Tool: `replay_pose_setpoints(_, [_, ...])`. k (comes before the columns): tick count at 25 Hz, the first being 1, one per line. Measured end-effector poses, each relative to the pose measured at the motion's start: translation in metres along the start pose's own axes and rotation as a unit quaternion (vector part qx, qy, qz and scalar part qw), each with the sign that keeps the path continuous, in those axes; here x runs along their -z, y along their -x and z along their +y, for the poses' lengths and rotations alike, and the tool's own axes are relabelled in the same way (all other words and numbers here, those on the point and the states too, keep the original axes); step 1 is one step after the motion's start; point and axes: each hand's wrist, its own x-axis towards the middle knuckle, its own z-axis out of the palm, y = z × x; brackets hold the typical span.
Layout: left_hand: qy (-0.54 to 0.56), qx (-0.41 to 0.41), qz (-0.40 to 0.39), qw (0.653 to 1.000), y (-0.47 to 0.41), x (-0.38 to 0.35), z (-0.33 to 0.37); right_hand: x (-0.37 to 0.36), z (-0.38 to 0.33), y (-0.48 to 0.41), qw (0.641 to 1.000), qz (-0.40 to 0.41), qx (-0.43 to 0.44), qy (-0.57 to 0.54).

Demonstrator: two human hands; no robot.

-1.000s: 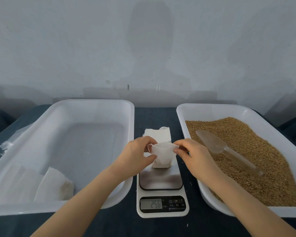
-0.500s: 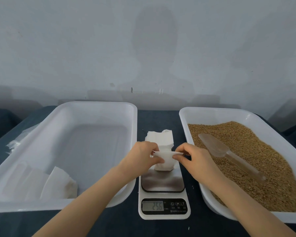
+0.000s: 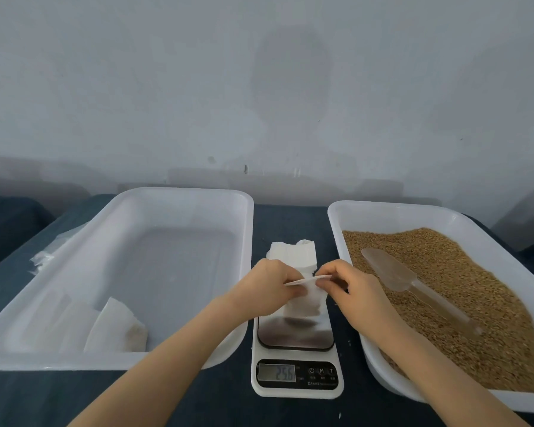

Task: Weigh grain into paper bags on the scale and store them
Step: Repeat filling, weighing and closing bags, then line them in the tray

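a: where is the paper bag (image 3: 305, 300) found?

b: it is held over the far part of the steel platform of the scale (image 3: 296, 352), between the two trays. whether its bottom is rested on the platform cannot be told. its top edge is pinched flat from both sides: the left end is gripped by the left hand (image 3: 272, 288), the right end by the right hand (image 3: 352, 291), thumb and fingers pressed together on the paper.

a: what is shown on the display?

b: 25.6 is read there.

a: and the grain (image 3: 463, 303)?

b: it is heaped in the right tray (image 3: 383, 211), where a clear plastic scoop (image 3: 413, 285) is laid on top of it, handle toward the near edge. a stack of empty bags (image 3: 290, 257) is seen just behind the scale on the dark cloth (image 3: 290, 217).

a: the left tray (image 3: 179, 195)?

b: filled bags (image 3: 114, 328) are laid in its near left corner; the rest of its floor is left bare.
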Motion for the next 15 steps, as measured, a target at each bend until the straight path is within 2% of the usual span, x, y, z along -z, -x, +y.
replay_pose_setpoints(2, [0.026,0.025,0.034,0.999,0.009,0.014,0.003,0.001,0.000,-0.001,0.999,0.020,-0.011,-0.022])
replay_pose_setpoints(4, [0.036,0.051,0.122,0.991,0.028,0.034,-0.001,0.002,0.001,-0.001,0.999,0.028,-0.017,-0.028])
replay_pose_setpoints(6, [0.000,0.095,0.242,0.966,0.053,0.056,-0.015,0.002,0.001,-0.001,0.999,0.025,-0.016,-0.020])
replay_pose_setpoints(8, [-0.048,0.178,0.313,0.932,0.083,0.074,-0.037,0.001,0.002,-0.001,1.000,0.022,-0.017,-0.014])
replay_pose_setpoints(10, [-0.087,0.275,0.306,0.907,0.109,0.080,-0.059,-0.001,0.002,-0.001,1.000,0.022,-0.017,-0.006])
replay_pose_setpoints(13, [-0.102,0.383,0.188,0.899,0.129,0.067,-0.085,-0.002,0.003,-0.002,1.000,0.028,-0.007,0.000])
replay_pose_setpoints(15, [-0.120,0.411,0.112,0.897,0.135,0.058,-0.097,-0.001,0.003,-0.001,1.000,0.030,-0.003,0.004])
